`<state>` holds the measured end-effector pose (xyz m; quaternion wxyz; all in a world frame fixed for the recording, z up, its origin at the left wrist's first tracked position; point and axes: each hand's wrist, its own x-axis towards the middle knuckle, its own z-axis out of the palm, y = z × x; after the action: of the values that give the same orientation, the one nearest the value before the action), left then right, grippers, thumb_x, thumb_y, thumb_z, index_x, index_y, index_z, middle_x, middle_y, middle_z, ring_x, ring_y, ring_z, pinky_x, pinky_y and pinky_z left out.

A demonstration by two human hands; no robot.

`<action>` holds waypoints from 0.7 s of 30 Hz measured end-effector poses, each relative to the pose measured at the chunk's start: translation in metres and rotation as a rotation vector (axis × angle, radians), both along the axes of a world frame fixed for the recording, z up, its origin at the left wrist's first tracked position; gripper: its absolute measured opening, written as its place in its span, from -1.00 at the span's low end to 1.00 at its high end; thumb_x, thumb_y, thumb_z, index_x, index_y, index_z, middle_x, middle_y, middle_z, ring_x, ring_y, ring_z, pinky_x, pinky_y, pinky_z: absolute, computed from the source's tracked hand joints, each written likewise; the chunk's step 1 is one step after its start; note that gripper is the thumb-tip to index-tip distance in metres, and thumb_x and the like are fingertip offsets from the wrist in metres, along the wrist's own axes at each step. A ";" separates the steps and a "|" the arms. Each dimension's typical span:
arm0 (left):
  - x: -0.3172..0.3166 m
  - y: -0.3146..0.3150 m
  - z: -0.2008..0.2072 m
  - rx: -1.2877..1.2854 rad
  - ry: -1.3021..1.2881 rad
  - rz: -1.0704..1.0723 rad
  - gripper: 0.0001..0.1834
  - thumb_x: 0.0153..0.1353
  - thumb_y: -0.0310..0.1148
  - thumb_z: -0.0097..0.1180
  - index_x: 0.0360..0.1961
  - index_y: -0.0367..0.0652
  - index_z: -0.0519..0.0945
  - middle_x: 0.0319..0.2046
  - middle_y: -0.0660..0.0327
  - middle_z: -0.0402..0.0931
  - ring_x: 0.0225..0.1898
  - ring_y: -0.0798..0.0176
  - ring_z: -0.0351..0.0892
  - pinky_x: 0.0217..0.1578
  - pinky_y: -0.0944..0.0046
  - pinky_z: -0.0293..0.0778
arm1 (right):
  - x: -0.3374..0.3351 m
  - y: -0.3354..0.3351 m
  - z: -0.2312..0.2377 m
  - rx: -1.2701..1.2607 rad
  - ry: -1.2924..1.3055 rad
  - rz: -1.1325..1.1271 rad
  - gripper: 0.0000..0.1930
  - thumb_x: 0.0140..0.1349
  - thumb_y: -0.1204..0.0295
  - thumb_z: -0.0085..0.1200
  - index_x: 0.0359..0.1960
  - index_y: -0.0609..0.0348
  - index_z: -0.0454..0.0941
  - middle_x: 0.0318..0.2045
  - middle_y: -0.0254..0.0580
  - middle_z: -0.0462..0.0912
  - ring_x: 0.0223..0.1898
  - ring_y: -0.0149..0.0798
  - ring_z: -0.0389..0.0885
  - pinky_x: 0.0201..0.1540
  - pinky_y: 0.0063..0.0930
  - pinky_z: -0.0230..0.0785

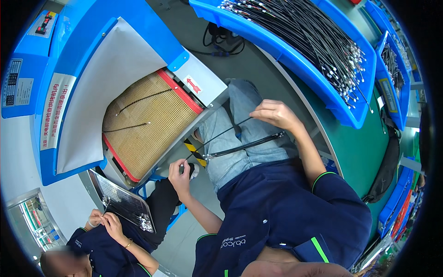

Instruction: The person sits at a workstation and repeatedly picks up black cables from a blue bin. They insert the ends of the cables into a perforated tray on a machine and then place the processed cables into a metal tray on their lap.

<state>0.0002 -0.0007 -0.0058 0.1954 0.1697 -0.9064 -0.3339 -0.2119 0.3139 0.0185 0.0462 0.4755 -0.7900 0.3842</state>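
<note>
A thin black cable (218,136) is stretched at a slant above my lap, one end at each hand. My left hand (180,176) pinches its lower end, near the conveyor's front edge. At the upper end, my right hand (277,114) grips the cable with the fingers closed together. Across my thighs lies a bundle of black cables (244,147) with small pale connectors at the ends. Two more black cables, an upper one (144,98) and a lower one (130,127), rest apart on the tan mesh conveyor belt (159,138).
A blue machine hood (87,60) covers the belt's far side. Large blue bin (281,57) on the green table (369,138) holds many black cables. At lower left, a co-worker's hands (108,222) work over a metal tray (138,203) holding cables.
</note>
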 end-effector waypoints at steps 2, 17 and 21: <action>0.003 -0.001 0.001 -0.003 0.004 0.016 -0.87 -0.01 -0.63 0.21 -0.40 -0.28 0.55 -0.45 0.13 0.55 -0.40 0.13 0.54 -0.33 0.25 0.45 | 0.000 -0.001 0.001 0.008 0.022 0.020 -0.87 0.00 0.47 0.23 -0.37 0.12 0.61 -0.41 -0.34 0.58 -0.37 -0.29 0.57 -0.35 -0.39 0.46; 0.001 0.000 0.004 0.015 0.031 0.007 -0.90 0.02 -0.63 0.19 -0.41 -0.31 0.54 -0.47 0.16 0.54 -0.43 0.26 0.52 -0.35 0.31 0.42 | 0.005 -0.002 -0.004 -0.074 -0.176 -0.051 -0.86 0.01 0.40 0.29 -0.46 0.17 0.61 -0.60 -0.25 0.50 -0.51 -0.23 0.51 -0.43 -0.37 0.38; 0.002 -0.001 0.005 0.006 0.046 0.004 -0.90 0.01 -0.64 0.20 -0.41 -0.31 0.54 -0.47 0.16 0.55 -0.43 0.26 0.52 -0.35 0.31 0.42 | 0.005 0.000 -0.008 -0.059 -0.186 -0.018 -0.87 0.00 0.43 0.30 -0.45 0.17 0.62 -0.58 -0.26 0.54 -0.52 -0.25 0.50 -0.44 -0.38 0.36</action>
<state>0.0020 -0.0015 -0.0013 0.2161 0.1642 -0.9004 -0.3401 -0.2068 0.3144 0.0109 -0.0098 0.4293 -0.7833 0.4495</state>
